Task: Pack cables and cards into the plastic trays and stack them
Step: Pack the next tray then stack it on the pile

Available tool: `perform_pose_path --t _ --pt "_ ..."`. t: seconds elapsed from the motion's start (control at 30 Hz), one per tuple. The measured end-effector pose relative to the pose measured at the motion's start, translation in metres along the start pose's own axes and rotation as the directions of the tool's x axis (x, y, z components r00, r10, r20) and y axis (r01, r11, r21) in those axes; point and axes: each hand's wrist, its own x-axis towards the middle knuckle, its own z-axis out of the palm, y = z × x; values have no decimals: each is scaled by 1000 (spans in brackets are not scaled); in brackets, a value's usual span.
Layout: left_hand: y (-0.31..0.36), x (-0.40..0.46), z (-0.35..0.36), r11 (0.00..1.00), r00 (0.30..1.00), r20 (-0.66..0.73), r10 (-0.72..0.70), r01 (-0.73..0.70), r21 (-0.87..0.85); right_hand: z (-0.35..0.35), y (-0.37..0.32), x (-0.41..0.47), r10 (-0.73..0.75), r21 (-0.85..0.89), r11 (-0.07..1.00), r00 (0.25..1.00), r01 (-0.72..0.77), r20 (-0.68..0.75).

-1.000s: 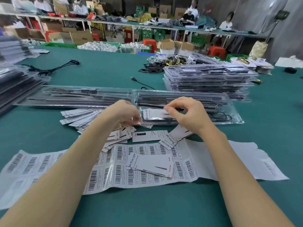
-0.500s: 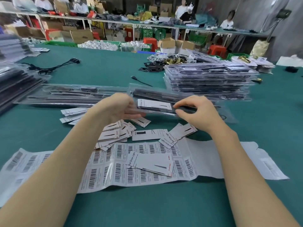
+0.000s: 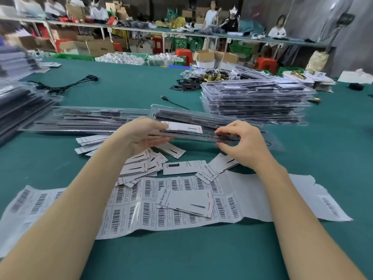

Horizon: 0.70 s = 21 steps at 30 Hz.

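Observation:
A clear plastic tray [image 3: 203, 120] with black cables and a white card [image 3: 184, 127] inside is lifted off the green table, its near edge raised. My left hand [image 3: 141, 134] grips its near edge at the left, thumb on top and fingers under. My right hand [image 3: 240, 142] pinches the same edge further right. Another filled tray [image 3: 80, 120] lies flat on the table to the left. Loose white cards [image 3: 141, 164] are scattered below my hands.
A tall stack of packed trays [image 3: 256, 102] stands at the right rear. More stacks [image 3: 18, 104] sit at the left edge. Barcode label sheets [image 3: 153, 203] cover the near table. A black cable [image 3: 66, 85] lies at the far left. People work at the back benches.
The tray lay flat while my fingers set the card in it. Both hands have since taken its near edge and lifted it off the table, tilting it.

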Motion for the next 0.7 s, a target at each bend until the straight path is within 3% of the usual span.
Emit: perform_pose_path --t 0.13,0.3,0.7 --pt "3 -3 -12 993 1000 14 -15 17 -115 3 -9 3 -78 -24 997 995 77 -53" --pt "3 -3 -18 981 998 49 -45 53 -187 8 -12 4 -98 -255 965 985 59 -140" --pt "1 -7 -26 981 989 129 -69 91 -172 23 -17 0 -93 -301 953 976 30 -198"
